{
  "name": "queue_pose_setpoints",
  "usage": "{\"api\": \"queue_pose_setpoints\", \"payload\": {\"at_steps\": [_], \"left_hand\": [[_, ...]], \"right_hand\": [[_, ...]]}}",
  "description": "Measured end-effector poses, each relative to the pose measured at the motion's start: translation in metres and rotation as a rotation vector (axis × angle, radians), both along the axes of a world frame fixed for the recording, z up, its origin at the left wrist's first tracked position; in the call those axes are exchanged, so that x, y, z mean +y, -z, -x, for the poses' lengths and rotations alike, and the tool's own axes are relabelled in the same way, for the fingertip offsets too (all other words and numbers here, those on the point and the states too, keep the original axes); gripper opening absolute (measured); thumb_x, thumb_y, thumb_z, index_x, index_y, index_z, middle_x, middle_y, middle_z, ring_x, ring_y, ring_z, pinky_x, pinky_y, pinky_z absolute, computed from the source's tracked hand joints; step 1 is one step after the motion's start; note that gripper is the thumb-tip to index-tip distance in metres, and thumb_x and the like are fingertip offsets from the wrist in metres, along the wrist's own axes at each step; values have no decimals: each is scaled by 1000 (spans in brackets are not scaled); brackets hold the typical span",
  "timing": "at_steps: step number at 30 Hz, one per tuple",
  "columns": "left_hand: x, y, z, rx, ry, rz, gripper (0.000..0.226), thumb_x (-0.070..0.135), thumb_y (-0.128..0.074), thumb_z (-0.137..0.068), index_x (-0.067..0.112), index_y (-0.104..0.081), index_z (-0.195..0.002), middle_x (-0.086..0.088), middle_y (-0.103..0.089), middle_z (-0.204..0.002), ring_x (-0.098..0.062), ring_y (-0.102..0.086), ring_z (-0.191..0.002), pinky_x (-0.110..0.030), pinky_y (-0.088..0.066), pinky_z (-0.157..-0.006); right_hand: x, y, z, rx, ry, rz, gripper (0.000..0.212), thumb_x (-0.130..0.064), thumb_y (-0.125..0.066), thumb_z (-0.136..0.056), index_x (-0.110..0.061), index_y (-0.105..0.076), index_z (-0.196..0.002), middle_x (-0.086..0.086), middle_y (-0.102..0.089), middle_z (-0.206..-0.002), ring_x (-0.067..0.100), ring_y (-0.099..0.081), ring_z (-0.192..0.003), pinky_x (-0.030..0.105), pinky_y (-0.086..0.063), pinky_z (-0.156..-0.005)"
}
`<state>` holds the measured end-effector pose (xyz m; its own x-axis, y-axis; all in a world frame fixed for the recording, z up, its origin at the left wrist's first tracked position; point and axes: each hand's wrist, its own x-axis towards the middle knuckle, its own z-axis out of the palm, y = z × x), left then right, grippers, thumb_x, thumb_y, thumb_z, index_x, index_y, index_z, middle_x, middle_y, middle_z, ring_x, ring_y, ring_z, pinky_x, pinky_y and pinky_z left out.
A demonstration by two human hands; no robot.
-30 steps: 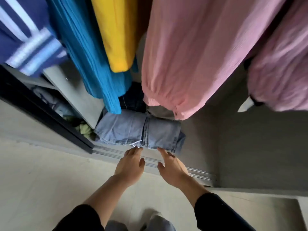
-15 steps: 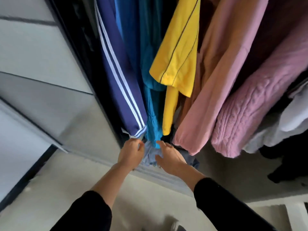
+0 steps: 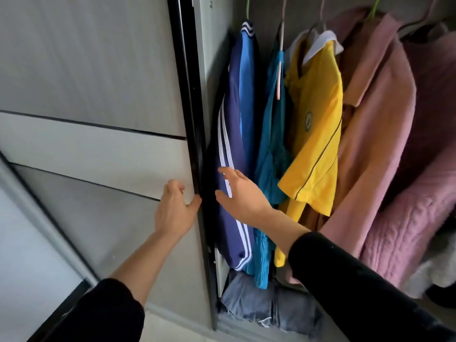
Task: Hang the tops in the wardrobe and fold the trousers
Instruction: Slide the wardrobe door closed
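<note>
Several tops hang in the open wardrobe: a navy striped jacket (image 3: 234, 134), a teal top (image 3: 272, 149), a yellow polo shirt (image 3: 315, 129), a peach-pink coat (image 3: 375, 134) and a pink knit (image 3: 414, 218). Folded blue jeans (image 3: 261, 304) lie on the wardrobe floor below them. My left hand (image 3: 174, 208) rests on the grey sliding door (image 3: 98, 149), its thumb at the black door edge (image 3: 195, 144). My right hand (image 3: 240, 193) reaches with spread fingers toward the navy jacket, just right of that edge, and holds nothing.
A second door panel (image 3: 32, 255) with a dark frame slants at the lower left. White fluffy fabric (image 3: 429, 272) and dark items sit at the lower right of the wardrobe. Hangers hook on a rail at the top.
Both hands have risen from the folded jeans on the wardrobe floor to the door edge. The view has tilted up from the floor to the hanging tops.
</note>
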<state>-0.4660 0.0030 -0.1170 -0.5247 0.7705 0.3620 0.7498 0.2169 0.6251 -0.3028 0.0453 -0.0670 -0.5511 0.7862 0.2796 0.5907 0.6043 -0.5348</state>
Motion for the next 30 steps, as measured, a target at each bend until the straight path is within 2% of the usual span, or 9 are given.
{"api": "queue_pose_setpoints", "payload": {"at_steps": [2,4,6,8,10,17,24,27,30], "left_hand": [[4,-5,1,-6,30,42,39,39,-61,-86,11,-45,-107,-4,-54,-108,-28,-56,-95,-34,-41,-72],[10,-5,3,-3,57,92,34,43,-60,-86,14,-46,-98,-1,-58,-100,-25,-57,-93,-31,-38,-71],[14,-5,5,38,72,108,32,46,-60,-86,17,-46,-87,1,-61,-89,-23,-58,-85,-29,-37,-68],[18,-7,9,106,87,130,35,49,-58,-86,19,-46,-76,3,-63,-78,-22,-57,-74,-29,-39,-63],[19,-8,10,183,89,161,38,50,-56,-88,18,-45,-70,1,-64,-73,-22,-56,-68,-29,-40,-61],[21,-14,8,228,103,188,43,44,-57,-88,15,-39,-62,-4,-54,-63,-26,-48,-64,-30,-35,-56],[14,-18,2,190,85,149,41,40,-61,-86,11,-45,-61,-8,-59,-63,-28,-53,-65,-32,-40,-57],[15,-19,-2,201,75,156,42,40,-62,-85,12,-43,-59,-8,-59,-63,-27,-52,-63,-31,-38,-56],[15,-18,-12,202,59,172,42,41,-62,-85,13,-43,-60,-6,-59,-63,-26,-52,-64,-29,-35,-55]], "right_hand": [[3,-23,21,69,25,-44,54,-33,-52,-95,-16,-34,-143,5,-49,-138,24,-50,-122,43,-46,-95],[6,-44,40,140,70,-65,54,-37,-53,-94,-14,-38,-141,4,-53,-133,24,-54,-114,42,-48,-91],[9,-61,56,171,101,-92,52,-40,-55,-93,-10,-43,-133,5,-59,-114,25,-58,-97,39,-50,-78],[13,-72,65,181,122,-120,41,-42,-56,-92,-8,-47,-114,2,-56,-88,23,-55,-77,34,-44,-62],[18,-78,68,171,153,-143,33,-41,-56,-93,-12,-43,-97,-2,-50,-76,20,-50,-68,31,-37,-56],[26,-80,61,155,86,-165,31,-39,-57,-94,-12,-42,-90,6,-59,-76,23,-52,-64,32,-41,-54],[23,-81,58,207,44,-98,30,-36,-57,-95,-8,-49,-103,3,-55,-75,19,-51,-64,26,-38,-52],[24,-83,54,192,31,-91,28,-36,-57,-95,-11,-46,-97,-2,-50,-69,14,-47,-58,25,-35,-48],[26,-83,44,181,27,-91,29,-36,-57,-95,-10,-46,-97,0,-50,-69,19,-48,-60,27,-37,-50]]}}
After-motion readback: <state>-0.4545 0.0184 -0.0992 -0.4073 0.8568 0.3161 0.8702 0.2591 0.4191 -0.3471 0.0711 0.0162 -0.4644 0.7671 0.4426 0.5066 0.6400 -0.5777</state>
